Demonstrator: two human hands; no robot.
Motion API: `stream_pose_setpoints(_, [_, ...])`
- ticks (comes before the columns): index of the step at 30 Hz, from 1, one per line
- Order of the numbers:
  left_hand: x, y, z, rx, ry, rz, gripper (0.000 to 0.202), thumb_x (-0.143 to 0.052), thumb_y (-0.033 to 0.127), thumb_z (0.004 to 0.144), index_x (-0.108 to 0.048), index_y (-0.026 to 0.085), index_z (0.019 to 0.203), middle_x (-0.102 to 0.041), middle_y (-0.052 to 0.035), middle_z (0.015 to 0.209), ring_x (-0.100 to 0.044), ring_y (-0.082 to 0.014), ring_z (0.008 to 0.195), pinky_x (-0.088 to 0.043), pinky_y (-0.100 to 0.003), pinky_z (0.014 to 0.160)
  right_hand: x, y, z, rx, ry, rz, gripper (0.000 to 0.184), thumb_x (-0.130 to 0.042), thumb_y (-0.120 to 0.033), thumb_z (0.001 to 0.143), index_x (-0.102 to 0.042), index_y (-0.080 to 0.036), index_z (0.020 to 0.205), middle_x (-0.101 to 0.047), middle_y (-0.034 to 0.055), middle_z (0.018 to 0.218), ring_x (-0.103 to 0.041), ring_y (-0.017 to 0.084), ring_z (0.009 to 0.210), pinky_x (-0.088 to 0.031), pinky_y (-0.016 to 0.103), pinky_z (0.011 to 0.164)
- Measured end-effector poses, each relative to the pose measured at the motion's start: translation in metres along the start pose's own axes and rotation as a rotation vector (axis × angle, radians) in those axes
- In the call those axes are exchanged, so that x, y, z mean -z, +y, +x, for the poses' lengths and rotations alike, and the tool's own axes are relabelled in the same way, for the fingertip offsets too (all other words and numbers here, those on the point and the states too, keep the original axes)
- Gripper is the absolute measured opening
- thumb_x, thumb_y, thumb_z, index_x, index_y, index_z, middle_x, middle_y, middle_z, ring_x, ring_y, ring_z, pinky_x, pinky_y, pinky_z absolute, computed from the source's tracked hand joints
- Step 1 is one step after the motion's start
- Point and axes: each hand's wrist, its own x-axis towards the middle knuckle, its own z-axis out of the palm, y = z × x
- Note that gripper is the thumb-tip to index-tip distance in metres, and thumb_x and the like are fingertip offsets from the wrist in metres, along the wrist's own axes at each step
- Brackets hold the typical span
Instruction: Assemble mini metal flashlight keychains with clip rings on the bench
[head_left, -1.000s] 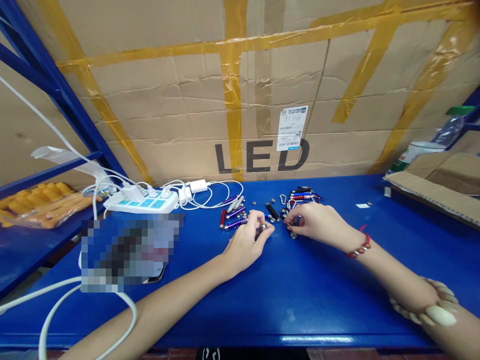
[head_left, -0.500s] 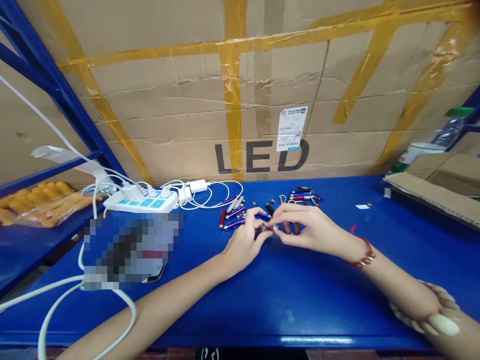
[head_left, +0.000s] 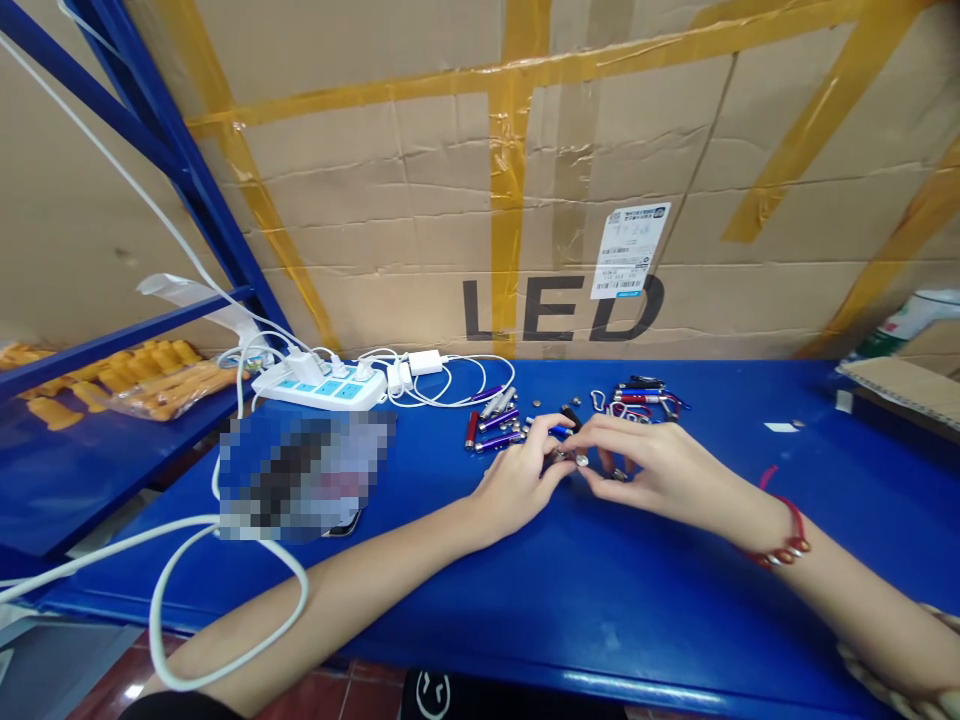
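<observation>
The left hand (head_left: 514, 487) grasps a small metallic piece (head_left: 559, 455) in its fingers; the right hand (head_left: 667, 468) pinches a round silver disc (head_left: 582, 461) above the blue worktop (head_left: 600, 590).

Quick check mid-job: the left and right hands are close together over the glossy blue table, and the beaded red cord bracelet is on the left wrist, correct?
Not quite: the head view shows the beaded red cord bracelet on the wrist of the right hand. The left hand is indeed close to it over the glossy blue table.
</observation>
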Motion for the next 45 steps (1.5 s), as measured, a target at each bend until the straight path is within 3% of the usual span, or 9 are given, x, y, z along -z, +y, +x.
stream_pose_setpoints(4, [-0.001, 0.0, -0.001, -0.004, -0.018, 0.011, 0.038, -0.043, 0.021, 0.086, -0.03, 0.021, 0.122, -0.064, -0.0026, 0.094, -0.06, -0.0177, 0.094, -0.043, -0.031, 0.087, 0.001, -0.002, 0.0, 0.009, 0.014, -0.019, 0.022, -0.05, -0.019, 0.08, -0.06, -0.022, 0.099, -0.061, 0.0008, 0.085, -0.056, 0.009, 0.067, -0.041, 0.018, 0.059])
stream_pose_setpoints(10, [-0.001, 0.0, 0.001, 0.009, -0.016, 0.009, 0.035, -0.042, 0.021, 0.087, -0.031, 0.022, 0.12, -0.063, -0.001, 0.09, -0.061, -0.0162, 0.089, -0.043, -0.029, 0.085, 0.001, -0.002, 0.0, 0.009, 0.023, -0.013, 0.017, -0.05, -0.017, 0.08, -0.061, -0.02, 0.092, -0.06, -0.0001, 0.081, -0.054, 0.007, 0.064, -0.041, 0.018, 0.058])
stream_pose_setpoints(16, [-0.001, 0.0, 0.002, -0.002, 0.008, -0.011, 0.03, -0.046, 0.024, 0.086, -0.033, 0.021, 0.113, -0.063, 0.0002, 0.086, -0.062, -0.0154, 0.084, -0.044, -0.028, 0.08, -0.004, 0.004, -0.001, 0.015, 0.202, 0.122, 0.018, -0.053, -0.021, 0.081, -0.061, -0.019, 0.097, -0.059, 0.0034, 0.092, -0.051, 0.006, 0.059, -0.041, 0.017, 0.052])
stream_pose_setpoints(20, [-0.001, 0.001, 0.002, 0.011, -0.001, 0.01, 0.027, -0.045, 0.025, 0.086, -0.035, 0.021, 0.111, -0.062, 0.0006, 0.082, -0.061, -0.0154, 0.081, -0.044, -0.027, 0.077, -0.006, 0.003, 0.002, -0.003, 0.242, 0.272, 0.015, -0.056, -0.024, 0.081, -0.064, -0.018, 0.092, -0.06, 0.0043, 0.089, -0.05, 0.007, 0.059, -0.043, 0.017, 0.051])
stream_pose_setpoints(24, [-0.001, 0.0, 0.002, 0.012, 0.007, 0.041, 0.027, -0.045, 0.022, 0.085, -0.035, 0.022, 0.111, -0.062, 0.0005, 0.083, -0.061, -0.0158, 0.081, -0.044, -0.027, 0.077, -0.008, 0.001, 0.003, 0.005, 0.212, 0.294, 0.016, -0.057, -0.024, 0.081, -0.066, -0.018, 0.093, -0.062, 0.0035, 0.084, -0.052, 0.007, 0.061, -0.045, 0.019, 0.055])
stream_pose_setpoints(27, [-0.001, 0.0, 0.002, -0.001, 0.001, 0.027, 0.026, -0.044, 0.022, 0.086, -0.036, 0.022, 0.11, -0.061, 0.0007, 0.083, -0.061, -0.0148, 0.08, -0.044, -0.027, 0.08, -0.01, 0.003, 0.003, 0.066, 0.213, 0.304, 0.016, -0.055, -0.025, 0.083, -0.067, -0.019, 0.093, -0.064, 0.0035, 0.089, -0.058, 0.011, 0.074, -0.048, 0.022, 0.067])
stream_pose_setpoints(31, [0.0, -0.001, 0.002, 0.007, 0.001, -0.01, 0.025, -0.044, 0.024, 0.086, -0.036, 0.021, 0.11, -0.061, -0.0002, 0.083, -0.06, -0.014, 0.08, -0.044, -0.025, 0.079, -0.014, 0.006, 0.002, 0.097, 0.221, 0.231, 0.018, -0.053, -0.026, 0.085, -0.067, -0.018, 0.091, -0.064, 0.0045, 0.096, -0.059, 0.013, 0.085, -0.048, 0.024, 0.074])
stream_pose_setpoints(39, [-0.002, 0.001, 0.005, 0.095, 0.076, -0.016, 0.021, -0.048, 0.027, 0.084, -0.041, 0.021, 0.103, -0.06, 0.0029, 0.075, -0.058, -0.0117, 0.072, -0.042, -0.022, 0.069, -0.004, 0.017, 0.0, -0.04, 0.223, -0.023, 0.018, -0.054, -0.031, 0.085, -0.067, -0.021, 0.093, -0.064, 0.0005, 0.092, -0.06, 0.01, 0.078, -0.043, 0.019, 0.067])
stream_pose_setpoints(45, [0.0, 0.009, 0.006, 0.125, 0.076, 0.082, 0.013, -0.051, 0.032, 0.083, -0.05, 0.019, 0.083, -0.054, 0.0039, 0.067, -0.051, -0.0101, 0.062, -0.037, -0.02, 0.06, -0.003, 0.033, -0.001, -0.205, 0.021, -0.243, 0.018, -0.062, -0.036, 0.078, -0.067, -0.024, 0.09, -0.064, -0.0008, 0.09, -0.061, 0.013, 0.079, -0.037, 0.02, 0.056])
